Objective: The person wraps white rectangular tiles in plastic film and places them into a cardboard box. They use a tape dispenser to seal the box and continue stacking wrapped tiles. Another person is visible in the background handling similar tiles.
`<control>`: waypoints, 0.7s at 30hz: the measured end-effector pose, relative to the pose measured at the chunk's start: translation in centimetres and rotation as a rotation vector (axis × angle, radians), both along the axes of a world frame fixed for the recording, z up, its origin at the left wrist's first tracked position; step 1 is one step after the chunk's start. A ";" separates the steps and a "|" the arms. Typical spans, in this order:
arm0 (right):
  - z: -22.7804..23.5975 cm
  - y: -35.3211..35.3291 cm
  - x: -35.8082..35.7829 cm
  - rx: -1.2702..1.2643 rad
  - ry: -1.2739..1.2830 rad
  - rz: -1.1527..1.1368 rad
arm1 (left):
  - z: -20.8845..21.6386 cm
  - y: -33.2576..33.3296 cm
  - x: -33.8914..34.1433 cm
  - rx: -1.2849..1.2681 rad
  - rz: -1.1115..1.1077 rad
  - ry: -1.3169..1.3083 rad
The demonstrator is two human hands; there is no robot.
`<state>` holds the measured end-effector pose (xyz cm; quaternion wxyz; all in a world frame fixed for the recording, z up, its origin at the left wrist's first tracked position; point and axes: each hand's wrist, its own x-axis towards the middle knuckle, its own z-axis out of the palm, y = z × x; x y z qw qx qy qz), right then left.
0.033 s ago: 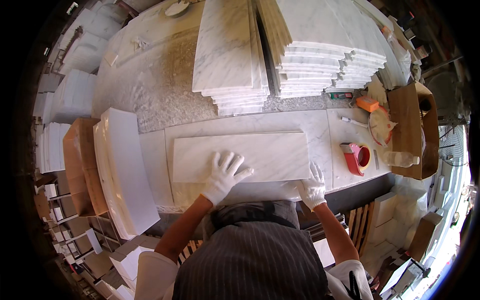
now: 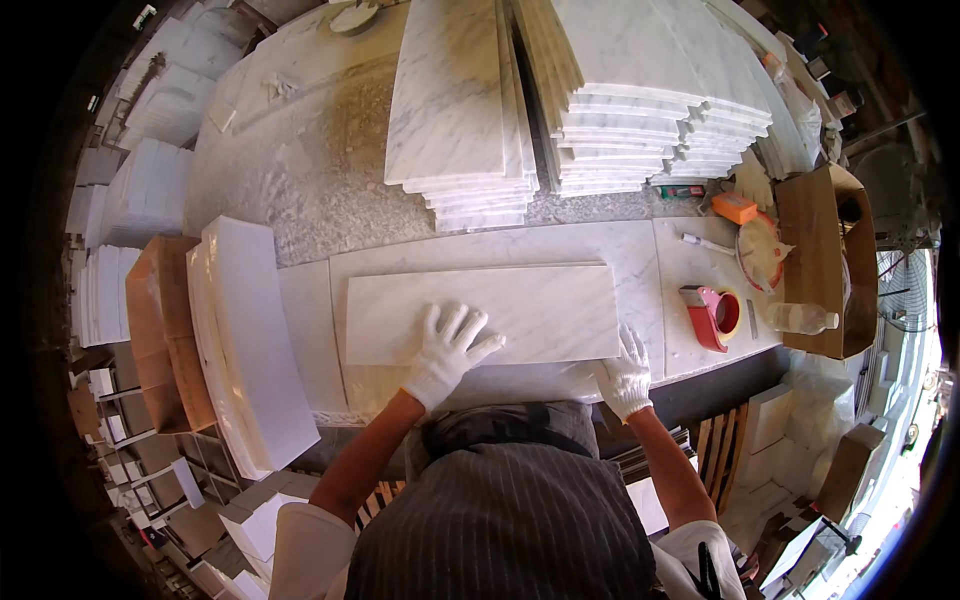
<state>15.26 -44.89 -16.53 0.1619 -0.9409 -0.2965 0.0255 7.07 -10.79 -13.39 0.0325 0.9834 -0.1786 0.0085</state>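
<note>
A white marble tile (image 2: pixel 540 318) with faint grey veins lies flat in front of me, its long side running left to right. Another tile edge shows along its far side. My left hand (image 2: pixel 447 355), in a white knit glove, rests on the tile's near left part with fingers spread and thumb out to the right. My right hand (image 2: pixel 627 372), gloved the same way, is at the tile's near right corner. Its fingers stretch forward along the short edge, and it holds nothing I can see.
Stacked marble tiles (image 2: pixel 450 110) and a wider stack (image 2: pixel 620 110) stand at the back. To the right are a red tape dispenser (image 2: pixel 708 322), plastic bottle (image 2: pixel 805 319), round dish (image 2: pixel 757 262) and cardboard box (image 2: pixel 812 255). White foam sheets (image 2: pixel 250 340) lean at the left.
</note>
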 end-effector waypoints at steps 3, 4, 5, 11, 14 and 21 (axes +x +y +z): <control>1.8 0.6 0.1 0.042 0.045 -0.038 | 1.7 -0.1 0.5 -0.055 0.036 0.073; 2.5 1.0 0.1 0.085 0.059 -0.125 | 2.3 -0.3 0.9 -0.072 0.054 0.114; 3.2 1.5 -0.1 0.127 0.077 -0.208 | 2.2 -0.4 0.9 -0.060 0.066 0.110; 3.0 -2.0 0.1 0.302 0.159 -0.560 | 0.5 -0.1 0.3 -0.205 0.202 0.118; 2.4 -2.3 1.0 0.268 0.208 -0.553 | 0.9 1.7 -0.8 -0.483 0.472 -0.028; 1.1 1.8 3.3 0.301 0.359 -0.527 | -2.0 11.1 -6.7 -0.345 1.343 -0.176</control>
